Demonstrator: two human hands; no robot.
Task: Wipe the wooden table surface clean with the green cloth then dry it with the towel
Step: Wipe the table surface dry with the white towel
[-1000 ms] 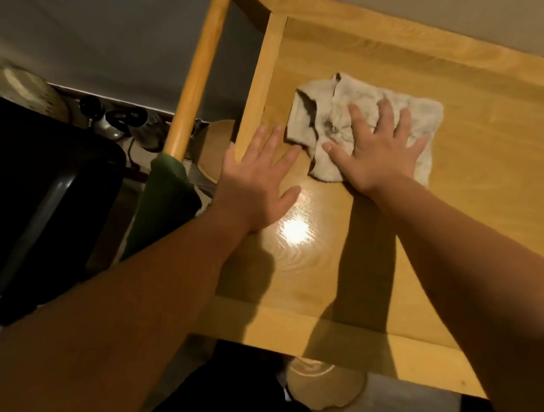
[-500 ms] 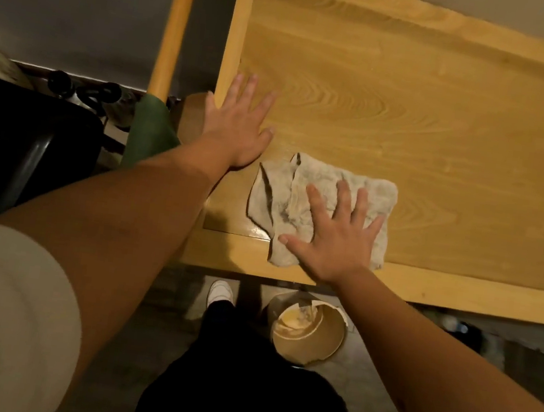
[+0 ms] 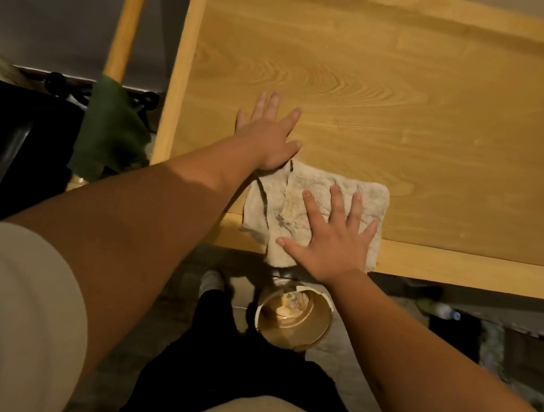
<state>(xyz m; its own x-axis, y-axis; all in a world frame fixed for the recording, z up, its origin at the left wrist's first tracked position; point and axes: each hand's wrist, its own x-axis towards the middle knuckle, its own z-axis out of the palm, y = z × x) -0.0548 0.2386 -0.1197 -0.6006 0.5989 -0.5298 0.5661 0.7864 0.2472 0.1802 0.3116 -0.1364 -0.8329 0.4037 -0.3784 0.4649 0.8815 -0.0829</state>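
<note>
A crumpled off-white towel (image 3: pixel 299 195) lies at the near edge of the wooden table (image 3: pixel 415 103), with one corner hanging over the front rail. My right hand (image 3: pixel 331 241) presses flat on the towel, fingers spread. Beside it, my left hand (image 3: pixel 269 136) rests flat on the bare wood just left of and beyond the towel, touching its corner. The green cloth (image 3: pixel 107 129) hangs over a wooden rail left of the table.
A round tan bucket (image 3: pixel 294 316) stands on the floor under the table's front edge, beside my dark trouser leg. A black seat (image 3: pixel 5 143) sits at the far left. A bottle (image 3: pixel 443 309) lies on the floor at right.
My right hand dragged the towel from the far left corner toward the near edge and slightly right. My left hand shifted right along the table, ending against the towel's corner.
</note>
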